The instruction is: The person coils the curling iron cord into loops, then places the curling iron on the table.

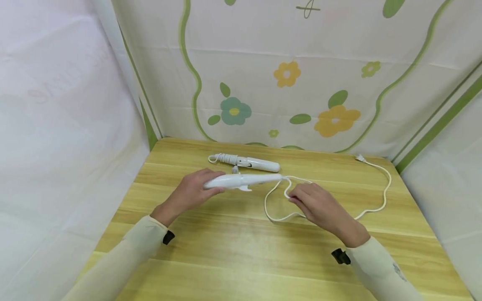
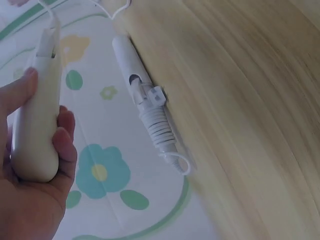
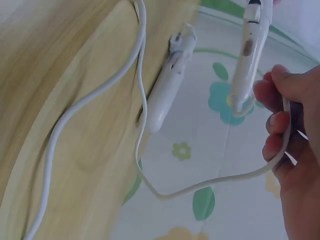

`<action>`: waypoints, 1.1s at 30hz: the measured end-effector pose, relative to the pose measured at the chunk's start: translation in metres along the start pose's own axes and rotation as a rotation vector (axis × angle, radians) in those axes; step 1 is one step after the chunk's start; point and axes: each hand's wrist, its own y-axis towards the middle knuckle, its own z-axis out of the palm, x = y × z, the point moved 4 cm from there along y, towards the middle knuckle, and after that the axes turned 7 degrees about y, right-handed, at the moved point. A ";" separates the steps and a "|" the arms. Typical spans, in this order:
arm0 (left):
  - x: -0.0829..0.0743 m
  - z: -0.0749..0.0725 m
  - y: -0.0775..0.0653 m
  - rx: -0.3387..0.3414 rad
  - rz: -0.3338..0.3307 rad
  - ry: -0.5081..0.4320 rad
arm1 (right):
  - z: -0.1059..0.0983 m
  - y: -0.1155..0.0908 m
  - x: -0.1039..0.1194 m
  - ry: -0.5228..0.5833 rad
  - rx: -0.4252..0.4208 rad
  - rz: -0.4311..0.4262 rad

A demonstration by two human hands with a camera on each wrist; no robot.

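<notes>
A white, wand-shaped appliance that looks like a curling iron (image 1: 241, 180) is held above the table by my left hand (image 1: 192, 190). The left wrist view shows the thumb and fingers wrapped around the thick end of this iron (image 2: 37, 120). From its thin end, on the right, comes a white cord (image 1: 271, 218). My right hand (image 1: 316, 205) pinches this cord a short way from the iron, and part of it runs through the fingers (image 3: 280, 125). Just behind lies a second white curling iron (image 1: 263, 164), its cord wound around one end.
The held iron's cord loops over the wooden table (image 1: 226, 259) and runs right to a plug (image 1: 360, 158) near the back right corner. Behind the table hangs a flowered cloth (image 1: 256, 83). White cloth walls stand on both sides.
</notes>
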 end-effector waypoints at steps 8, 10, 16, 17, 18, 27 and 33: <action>-0.011 0.007 -0.005 0.199 0.154 -0.077 | 0.010 0.007 0.005 0.152 0.047 0.030; -0.009 0.007 -0.005 0.234 0.156 -0.123 | 0.011 0.006 0.003 0.230 0.041 0.059; -0.004 0.007 -0.007 0.296 0.146 -0.239 | 0.013 0.001 -0.001 0.415 0.006 0.092; -0.003 0.008 -0.008 0.303 0.137 -0.271 | 0.013 0.000 -0.001 0.432 -0.007 0.096; -0.002 0.008 -0.008 0.310 0.121 -0.306 | 0.014 -0.001 -0.002 0.447 -0.027 0.103; 0.001 0.015 -0.009 0.180 -0.101 -0.462 | 0.027 -0.004 0.003 0.369 -0.200 0.244; -0.010 0.017 -0.005 0.070 -0.106 -0.372 | 0.030 -0.003 0.005 0.214 -0.200 0.260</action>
